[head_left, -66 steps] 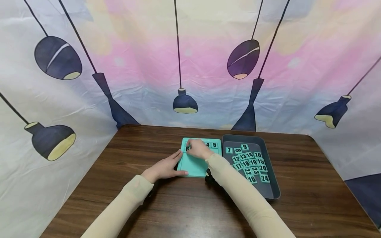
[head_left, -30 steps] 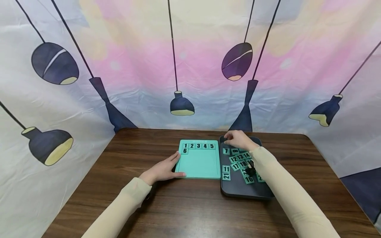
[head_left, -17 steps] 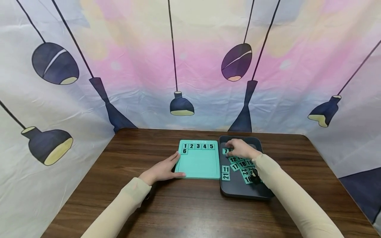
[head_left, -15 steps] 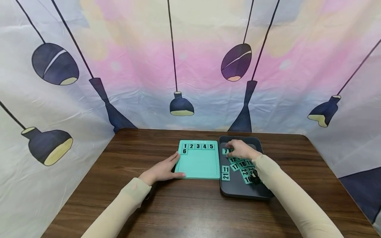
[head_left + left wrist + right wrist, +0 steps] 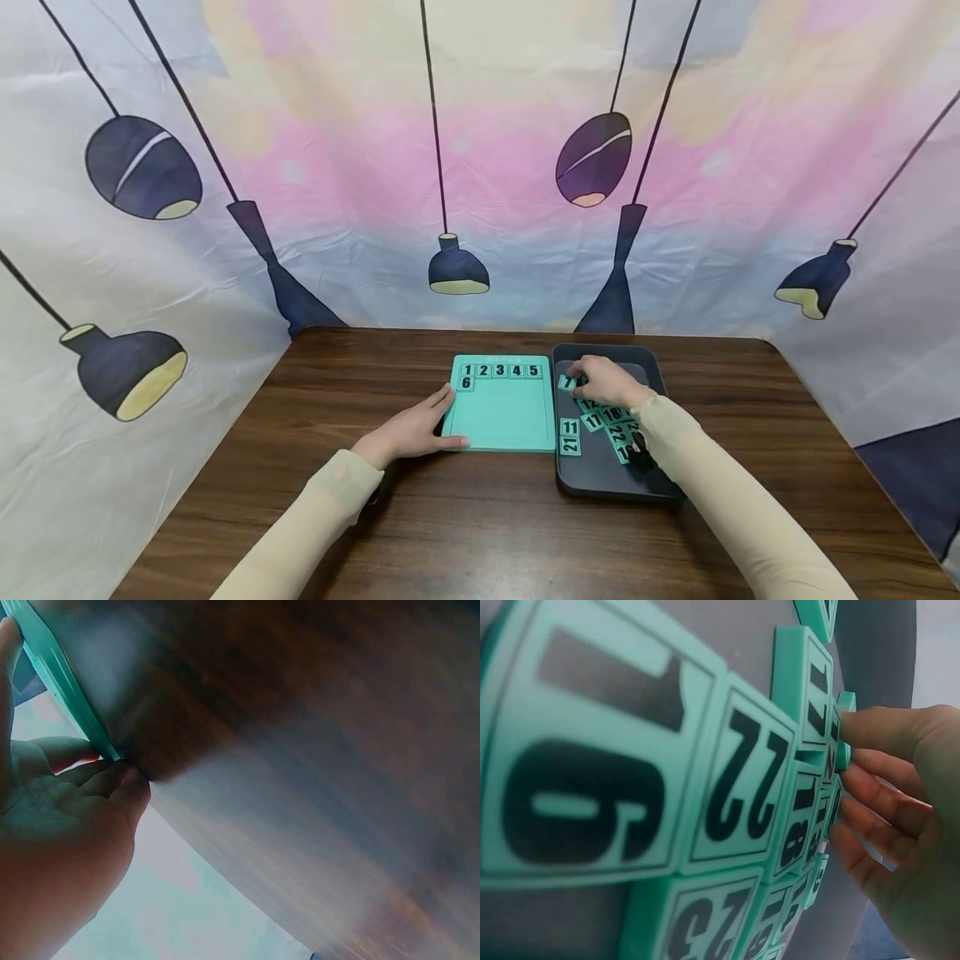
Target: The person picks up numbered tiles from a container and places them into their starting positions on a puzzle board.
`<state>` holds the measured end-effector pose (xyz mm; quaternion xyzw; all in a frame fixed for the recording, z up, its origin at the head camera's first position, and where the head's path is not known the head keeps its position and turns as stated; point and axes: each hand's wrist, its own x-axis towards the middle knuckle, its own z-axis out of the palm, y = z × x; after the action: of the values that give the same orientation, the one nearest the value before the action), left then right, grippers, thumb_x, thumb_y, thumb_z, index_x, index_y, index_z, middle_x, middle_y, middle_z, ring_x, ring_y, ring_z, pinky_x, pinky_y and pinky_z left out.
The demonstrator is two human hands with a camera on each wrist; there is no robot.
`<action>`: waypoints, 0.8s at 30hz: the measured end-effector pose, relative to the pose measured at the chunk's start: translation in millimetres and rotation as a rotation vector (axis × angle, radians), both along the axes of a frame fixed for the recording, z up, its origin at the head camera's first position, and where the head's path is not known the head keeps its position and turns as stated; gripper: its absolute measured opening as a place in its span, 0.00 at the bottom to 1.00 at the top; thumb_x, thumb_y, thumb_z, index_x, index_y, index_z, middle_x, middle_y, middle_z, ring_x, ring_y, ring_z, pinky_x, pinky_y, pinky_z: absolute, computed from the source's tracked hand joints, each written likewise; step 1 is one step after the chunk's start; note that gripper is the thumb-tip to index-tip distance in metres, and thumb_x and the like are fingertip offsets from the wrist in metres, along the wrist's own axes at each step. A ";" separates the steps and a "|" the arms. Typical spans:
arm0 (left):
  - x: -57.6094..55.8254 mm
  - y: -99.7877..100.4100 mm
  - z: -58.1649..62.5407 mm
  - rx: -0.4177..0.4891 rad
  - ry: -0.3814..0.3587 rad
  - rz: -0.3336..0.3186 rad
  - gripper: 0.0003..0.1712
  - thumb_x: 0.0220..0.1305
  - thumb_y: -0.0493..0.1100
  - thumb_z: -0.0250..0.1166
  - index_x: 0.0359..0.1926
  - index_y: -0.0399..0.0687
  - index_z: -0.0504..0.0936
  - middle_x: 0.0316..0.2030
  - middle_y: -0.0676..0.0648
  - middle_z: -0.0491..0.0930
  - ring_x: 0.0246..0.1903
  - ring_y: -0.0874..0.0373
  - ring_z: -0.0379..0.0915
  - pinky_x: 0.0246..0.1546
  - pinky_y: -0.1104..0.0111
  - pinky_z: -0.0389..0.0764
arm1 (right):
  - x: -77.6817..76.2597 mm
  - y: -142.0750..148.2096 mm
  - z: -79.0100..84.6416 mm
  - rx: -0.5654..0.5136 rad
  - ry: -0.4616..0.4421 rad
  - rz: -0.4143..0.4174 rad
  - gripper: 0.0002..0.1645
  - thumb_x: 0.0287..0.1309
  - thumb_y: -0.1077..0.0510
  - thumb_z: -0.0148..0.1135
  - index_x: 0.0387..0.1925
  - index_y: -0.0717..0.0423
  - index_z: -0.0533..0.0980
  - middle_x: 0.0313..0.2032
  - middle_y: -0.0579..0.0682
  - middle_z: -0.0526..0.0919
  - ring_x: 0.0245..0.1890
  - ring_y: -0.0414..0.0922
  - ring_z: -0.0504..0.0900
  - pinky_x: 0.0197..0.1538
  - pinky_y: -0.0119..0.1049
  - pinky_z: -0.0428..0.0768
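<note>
A flat teal number board (image 5: 498, 421) lies on the table, tiles 1 to 5 along its top row and tile 6 (image 5: 467, 383) below the 1. My left hand (image 5: 405, 429) rests spread at its left side, thumb on the front corner; the left wrist view shows the fingers against the board's edge (image 5: 64, 682). Inside the dark grey tray (image 5: 600, 482), my right hand (image 5: 606, 382) pinches the number 7 tile (image 5: 566, 382), which sits slightly askew. The right hand and wrist hide several tiles. Close in the right wrist view are tiles 16 (image 5: 592, 750) and 22 (image 5: 739, 780).
Tiles 11 (image 5: 569, 427) and 21 (image 5: 569, 446) lie by the tray's left wall, and tile 17 (image 5: 592, 422) is nearer its middle. The tray stands directly right of the board on a brown wooden table (image 5: 480, 525). A printed cloth (image 5: 360, 167) hangs behind.
My right hand has left the board, where tile 6 now lies uncovered, and gone right into the tray. Tile 7 has turned slightly under its fingers. The left hand stays at the board.
</note>
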<state>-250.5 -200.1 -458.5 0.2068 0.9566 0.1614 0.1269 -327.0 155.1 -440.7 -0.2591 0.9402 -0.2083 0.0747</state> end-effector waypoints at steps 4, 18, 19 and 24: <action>0.6 -0.8 0.4 0.011 0.001 0.001 0.59 0.51 0.76 0.53 0.73 0.48 0.44 0.72 0.47 0.38 0.68 0.51 0.45 0.60 0.55 0.61 | -1.1 -1.3 -1.6 -0.001 0.000 -0.010 0.23 0.57 0.57 0.64 0.53 0.61 0.75 0.48 0.55 0.76 0.48 0.52 0.75 0.46 0.46 0.75; 1.7 -0.8 -0.8 0.022 0.000 -0.007 0.59 0.52 0.76 0.53 0.73 0.46 0.44 0.72 0.46 0.39 0.68 0.51 0.45 0.60 0.55 0.61 | -5.9 11.4 8.9 -0.098 -0.004 -0.049 0.22 0.57 0.58 0.63 0.53 0.61 0.75 0.50 0.56 0.76 0.48 0.53 0.75 0.44 0.46 0.76; 1.6 -0.8 -0.6 0.025 -0.002 -0.006 0.59 0.52 0.76 0.54 0.73 0.46 0.45 0.72 0.46 0.39 0.68 0.51 0.45 0.60 0.55 0.61 | -6.7 12.6 12.1 -0.106 -0.002 -0.054 0.22 0.58 0.58 0.63 0.53 0.61 0.75 0.49 0.57 0.76 0.48 0.53 0.75 0.43 0.46 0.76; 0.9 -0.7 0.1 0.031 0.005 -0.005 0.59 0.52 0.76 0.54 0.73 0.46 0.45 0.72 0.45 0.39 0.68 0.50 0.46 0.60 0.55 0.61 | -9.6 16.6 28.0 -0.152 0.029 -0.072 0.22 0.58 0.57 0.62 0.54 0.61 0.75 0.47 0.56 0.77 0.46 0.51 0.75 0.42 0.45 0.76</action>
<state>-249.6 -200.8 -458.4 0.2115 0.9539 0.1751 0.1216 -336.6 171.7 -412.7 -0.2332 0.9313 -0.2779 0.0334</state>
